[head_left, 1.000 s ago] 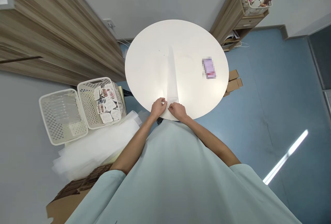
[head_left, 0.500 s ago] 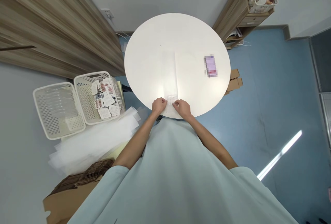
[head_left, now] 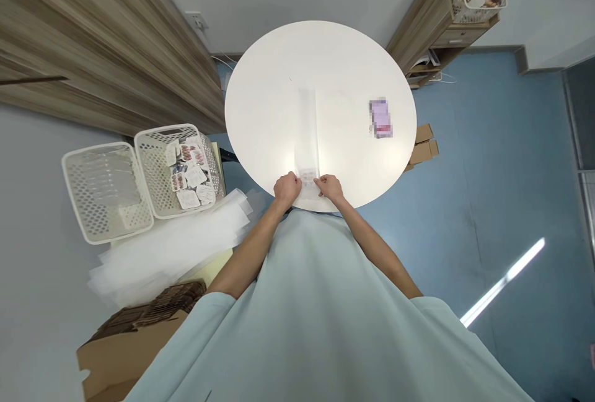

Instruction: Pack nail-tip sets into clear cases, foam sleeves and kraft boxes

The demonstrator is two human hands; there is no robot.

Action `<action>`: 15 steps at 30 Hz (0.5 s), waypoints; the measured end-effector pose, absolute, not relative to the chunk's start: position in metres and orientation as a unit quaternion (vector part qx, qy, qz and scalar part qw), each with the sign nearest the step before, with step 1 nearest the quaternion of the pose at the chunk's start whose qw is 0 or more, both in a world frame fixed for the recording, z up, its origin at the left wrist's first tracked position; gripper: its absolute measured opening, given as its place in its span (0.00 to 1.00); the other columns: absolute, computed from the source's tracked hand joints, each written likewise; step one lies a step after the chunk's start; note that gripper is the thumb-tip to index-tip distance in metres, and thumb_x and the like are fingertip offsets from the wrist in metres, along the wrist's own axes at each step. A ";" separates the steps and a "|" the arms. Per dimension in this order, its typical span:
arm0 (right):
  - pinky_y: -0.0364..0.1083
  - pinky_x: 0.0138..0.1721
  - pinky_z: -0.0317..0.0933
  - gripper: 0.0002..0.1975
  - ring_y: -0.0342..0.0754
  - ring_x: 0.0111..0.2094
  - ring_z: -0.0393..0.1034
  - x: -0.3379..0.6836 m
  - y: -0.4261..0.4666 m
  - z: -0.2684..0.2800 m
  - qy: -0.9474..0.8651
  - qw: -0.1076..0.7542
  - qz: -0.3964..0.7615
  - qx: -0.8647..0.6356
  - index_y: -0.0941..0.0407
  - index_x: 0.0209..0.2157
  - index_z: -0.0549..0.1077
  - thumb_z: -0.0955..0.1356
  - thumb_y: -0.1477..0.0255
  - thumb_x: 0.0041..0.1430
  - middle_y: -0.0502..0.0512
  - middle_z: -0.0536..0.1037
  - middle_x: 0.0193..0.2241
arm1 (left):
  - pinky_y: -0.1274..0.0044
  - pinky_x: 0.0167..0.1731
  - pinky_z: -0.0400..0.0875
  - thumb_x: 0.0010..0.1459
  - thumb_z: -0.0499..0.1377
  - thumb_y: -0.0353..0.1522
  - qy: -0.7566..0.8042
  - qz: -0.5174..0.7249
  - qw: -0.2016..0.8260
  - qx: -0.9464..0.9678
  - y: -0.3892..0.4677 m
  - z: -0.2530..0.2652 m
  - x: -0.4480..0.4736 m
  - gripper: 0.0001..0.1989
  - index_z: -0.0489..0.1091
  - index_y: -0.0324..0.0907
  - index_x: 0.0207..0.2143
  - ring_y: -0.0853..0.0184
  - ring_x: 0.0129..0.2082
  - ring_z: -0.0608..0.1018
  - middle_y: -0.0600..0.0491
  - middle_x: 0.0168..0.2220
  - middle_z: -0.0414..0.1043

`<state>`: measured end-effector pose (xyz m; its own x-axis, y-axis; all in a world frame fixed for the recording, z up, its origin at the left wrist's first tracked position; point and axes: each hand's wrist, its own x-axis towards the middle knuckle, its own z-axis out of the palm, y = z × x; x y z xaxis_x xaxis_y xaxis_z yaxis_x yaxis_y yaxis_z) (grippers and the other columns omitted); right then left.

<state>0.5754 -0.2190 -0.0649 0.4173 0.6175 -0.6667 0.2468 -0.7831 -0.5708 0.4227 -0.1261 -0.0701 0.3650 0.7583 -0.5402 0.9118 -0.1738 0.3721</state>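
A long strip of translucent wrapping sheet (head_left: 307, 123) runs from the middle of the white table towards its near edge. At its near end a small flat pack (head_left: 307, 176) shows faintly through the sheet, with reddish marks; what it is I cannot make out. My left hand (head_left: 287, 188) is closed at the left side of this end, fingers curled on the sheet's edge. Opposite it, my right hand (head_left: 330, 187) pinches the right edge, thumb and forefinger together beside the pack.
On the round white table (head_left: 260, 80), a blurred purple item (head_left: 380, 118) lies to the right. Left of it stand an open white basket (head_left: 160, 194) of small cards, stacked translucent sheets (head_left: 176, 250) and a cardboard box (head_left: 125, 352). Behind right is a wooden cabinet (head_left: 427, 24).
My right hand has moved slightly away from my body along the sheet's right edge. The left has stayed nearly in place. The pack's reddish marks show more clearly. The view has shifted slightly.
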 end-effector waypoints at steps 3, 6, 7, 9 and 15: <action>0.43 0.37 0.66 0.12 0.47 0.29 0.80 0.574 -0.220 -0.066 -0.264 0.207 0.463 -0.821 0.55 0.35 0.76 0.69 0.63 0.70 0.51 0.82 0.26 | 0.60 0.45 0.76 0.68 0.54 0.33 0.548 -0.066 0.313 0.773 -0.129 -0.072 0.421 0.15 0.71 0.40 0.54 0.48 0.48 0.80 0.38 0.50 0.77; 0.43 0.37 0.66 0.12 0.46 0.26 0.79 0.576 -0.219 -0.066 -0.268 0.207 0.462 -0.820 0.55 0.35 0.76 0.69 0.63 0.70 0.52 0.84 0.30 | 0.57 0.56 0.73 0.66 0.54 0.28 0.482 0.021 0.280 0.830 -0.132 -0.075 0.417 0.26 0.64 0.38 0.66 0.46 0.62 0.73 0.34 0.67 0.65; 0.43 0.36 0.66 0.12 0.45 0.25 0.78 0.576 -0.219 -0.066 -0.269 0.206 0.463 -0.819 0.55 0.35 0.76 0.69 0.63 0.70 0.52 0.85 0.31 | 0.56 0.61 0.70 0.65 0.53 0.26 0.436 0.040 0.273 0.857 -0.132 -0.076 0.415 0.28 0.62 0.38 0.67 0.47 0.67 0.68 0.35 0.71 0.60; 0.42 0.37 0.66 0.11 0.45 0.25 0.78 0.579 -0.218 -0.067 -0.272 0.205 0.465 -0.817 0.55 0.35 0.76 0.70 0.63 0.69 0.51 0.85 0.32 | 0.55 0.67 0.63 0.63 0.51 0.22 0.336 0.046 0.275 0.900 -0.132 -0.078 0.412 0.32 0.63 0.41 0.69 0.50 0.73 0.61 0.42 0.74 0.56; 0.41 0.35 0.66 0.12 0.46 0.27 0.79 0.593 -0.220 -0.067 -0.267 0.219 0.497 -0.796 0.55 0.32 0.77 0.71 0.63 0.68 0.50 0.81 0.23 | 0.57 0.71 0.58 0.66 0.50 0.27 0.235 -0.005 0.329 0.914 -0.139 -0.080 0.404 0.29 0.67 0.44 0.68 0.55 0.74 0.62 0.46 0.73 0.61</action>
